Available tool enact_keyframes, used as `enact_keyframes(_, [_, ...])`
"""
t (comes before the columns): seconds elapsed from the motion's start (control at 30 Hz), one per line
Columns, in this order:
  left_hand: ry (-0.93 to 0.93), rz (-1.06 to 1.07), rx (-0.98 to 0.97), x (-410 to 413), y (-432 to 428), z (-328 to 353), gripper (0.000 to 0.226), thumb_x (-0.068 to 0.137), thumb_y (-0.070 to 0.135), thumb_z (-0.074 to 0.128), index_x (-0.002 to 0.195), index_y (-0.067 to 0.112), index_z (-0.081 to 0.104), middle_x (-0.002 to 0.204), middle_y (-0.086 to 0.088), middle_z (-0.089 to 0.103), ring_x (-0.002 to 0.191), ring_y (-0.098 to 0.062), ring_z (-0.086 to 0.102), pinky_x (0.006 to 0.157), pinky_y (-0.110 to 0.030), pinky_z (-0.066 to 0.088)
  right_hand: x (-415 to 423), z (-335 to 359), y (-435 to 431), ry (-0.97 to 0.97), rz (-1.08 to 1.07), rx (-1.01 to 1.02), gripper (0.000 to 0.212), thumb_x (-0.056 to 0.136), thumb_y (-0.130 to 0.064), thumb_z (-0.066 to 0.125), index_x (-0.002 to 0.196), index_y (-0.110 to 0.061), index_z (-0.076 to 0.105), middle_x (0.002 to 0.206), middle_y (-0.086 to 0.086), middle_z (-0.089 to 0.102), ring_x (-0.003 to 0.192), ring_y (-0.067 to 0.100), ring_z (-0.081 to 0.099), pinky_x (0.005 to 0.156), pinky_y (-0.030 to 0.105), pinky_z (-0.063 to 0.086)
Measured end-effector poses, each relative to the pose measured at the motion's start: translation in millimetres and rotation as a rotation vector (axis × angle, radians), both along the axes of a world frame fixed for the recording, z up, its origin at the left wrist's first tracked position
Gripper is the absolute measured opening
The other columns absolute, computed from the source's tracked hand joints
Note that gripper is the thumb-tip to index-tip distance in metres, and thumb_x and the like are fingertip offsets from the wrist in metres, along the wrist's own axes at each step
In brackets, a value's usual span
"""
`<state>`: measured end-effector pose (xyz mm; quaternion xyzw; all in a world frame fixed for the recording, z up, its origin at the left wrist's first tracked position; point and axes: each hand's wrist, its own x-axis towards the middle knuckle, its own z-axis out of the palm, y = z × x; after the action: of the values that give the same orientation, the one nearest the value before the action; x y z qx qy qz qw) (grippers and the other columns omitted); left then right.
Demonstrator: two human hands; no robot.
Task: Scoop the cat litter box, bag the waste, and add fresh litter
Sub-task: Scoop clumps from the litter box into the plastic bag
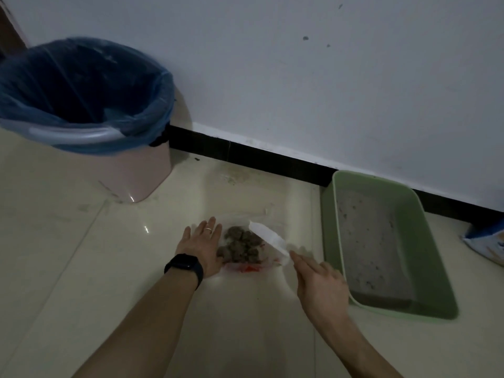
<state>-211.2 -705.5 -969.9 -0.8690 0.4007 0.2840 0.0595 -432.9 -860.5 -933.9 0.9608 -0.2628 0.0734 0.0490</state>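
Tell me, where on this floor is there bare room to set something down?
Widest bare tiles: left of the left hand, in front of the pink bin. Also free: the strip along the baseboard between bin and green litter box. Crowded: the middle, where waste clumps, white scoop and right hand sit close beside the box.

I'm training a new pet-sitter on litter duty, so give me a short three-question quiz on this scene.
1. True or false: the green litter box sits to the right of the waste clumps.
2. The liner in the pink bin is: A) blue B) red C) black
3. Fill in: the left hand wears a ring, and its wrist carries a dark ____.

Key: 1 true; 2 A; 3 watch
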Motion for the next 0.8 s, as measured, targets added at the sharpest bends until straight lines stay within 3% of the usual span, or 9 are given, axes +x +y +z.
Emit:
enact_keyframes(0.2, [-0.022,0.000,-0.076,-3,-18,4,0.081,0.098,0.049,0.041,0.157,0.020,-0.006,0.164,-0.002,-0.015,0.151,-0.023,-0.007,0.122,-0.048,0.002,-11,9,-6,-0.123,-0.084,0.178,0.044,0.080,-0.016,0.077,0.119,-0.034,0.069,0.101,-0.011,0.075,0.070,0.020,0.070,0.055,0.031,0.056])
enact_keyframes(0.37, [-0.015,-0.034,-0.090,-14,-39,7,0.084,0.096,0.044,0.047,0.157,0.020,-0.006,0.164,-0.002,-0.015,0.151,-0.022,-0.007,0.122,-0.047,0.002,-26,18,-19,-0.135,-0.256,0.363,0.037,0.095,-0.035,0.056,0.130,-0.048,0.057,0.106,-0.013,0.072,0.084,0.018,0.068,0.065,0.034,0.056])
enact_keyframes(0.5, [-0.008,-0.071,-0.163,-28,-66,14,0.082,0.097,0.047,0.043,0.157,0.023,-0.007,0.163,-0.001,-0.016,0.151,-0.020,-0.009,0.123,-0.044,-0.001,-55,32,-38,-0.393,-0.515,0.645,0.029,0.091,-0.039,0.062,0.119,-0.038,0.069,0.103,-0.011,0.075,0.092,0.009,0.070,0.079,0.030,0.055])
enact_keyframes(0.6, [0.020,-0.081,-0.243,-47,-93,22,0.078,0.097,0.048,0.037,0.157,0.025,-0.007,0.163,0.001,-0.016,0.151,-0.019,-0.011,0.123,-0.043,-0.001,-95,45,-73,-0.517,-0.719,0.668,0.021,0.088,-0.032,0.068,0.106,-0.023,0.076,0.094,0.000,0.077,0.092,0.015,0.070,0.078,0.027,0.049])
enact_keyframes(0.7, [0.034,-0.139,-0.289,-72,-125,24,0.077,0.099,0.053,0.033,0.157,0.025,-0.009,0.163,0.002,-0.016,0.151,-0.018,-0.011,0.123,-0.042,0.000,-141,51,-117,-0.339,-0.862,0.583,0.025,0.089,-0.041,0.062,0.103,-0.025,0.076,0.098,0.005,0.076,0.096,0.029,0.068,0.078,0.033,0.050])
enact_keyframes(0.8, [0.052,-0.169,-0.342,-102,-158,21,0.073,0.100,0.052,0.030,0.157,0.024,-0.006,0.164,0.002,-0.013,0.151,-0.017,-0.009,0.122,-0.043,0.001,-179,52,-156,-0.092,-0.921,0.496,0.034,0.086,-0.062,0.053,0.095,-0.038,0.074,0.090,0.004,0.074,0.088,0.032,0.068,0.073,0.033,0.053])
